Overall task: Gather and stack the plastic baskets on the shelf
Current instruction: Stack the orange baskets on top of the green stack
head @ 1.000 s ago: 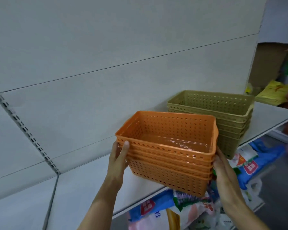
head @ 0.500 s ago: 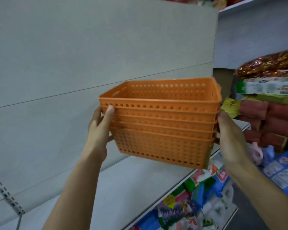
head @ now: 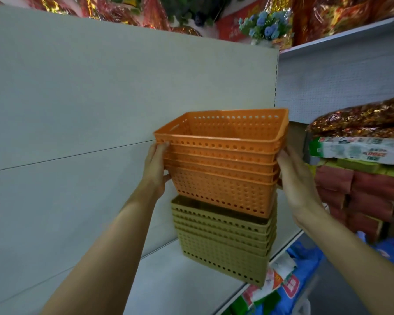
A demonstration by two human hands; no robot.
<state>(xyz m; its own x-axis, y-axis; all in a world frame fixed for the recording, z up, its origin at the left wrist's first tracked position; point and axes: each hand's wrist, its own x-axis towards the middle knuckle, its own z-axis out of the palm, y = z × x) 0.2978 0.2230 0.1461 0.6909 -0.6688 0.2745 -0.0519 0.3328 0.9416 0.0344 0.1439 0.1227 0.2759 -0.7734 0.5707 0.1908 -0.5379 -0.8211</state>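
A nested stack of orange perforated plastic baskets (head: 223,169) is in the air, gripped at both short ends. My left hand (head: 156,171) clasps its left end and my right hand (head: 292,176) presses its right end. Directly underneath stands a nested stack of olive-tan baskets (head: 223,242) on the grey shelf (head: 173,280). The orange stack's bottom sits just at the rim of the top olive basket, slightly tilted; whether it touches, I cannot tell.
A grey back panel (head: 77,110) rises behind the shelf. To the right, stacked red and green packs (head: 359,192) and foil bags (head: 359,119) fill the neighbouring shelf. Blue and white packaged goods (head: 289,285) lie on the lower shelf. Decorations (head: 264,26) hang above.
Both hands lifted the orange stack off the shelf and carried it to the right, over the olive stack. The view turned up and right with it.
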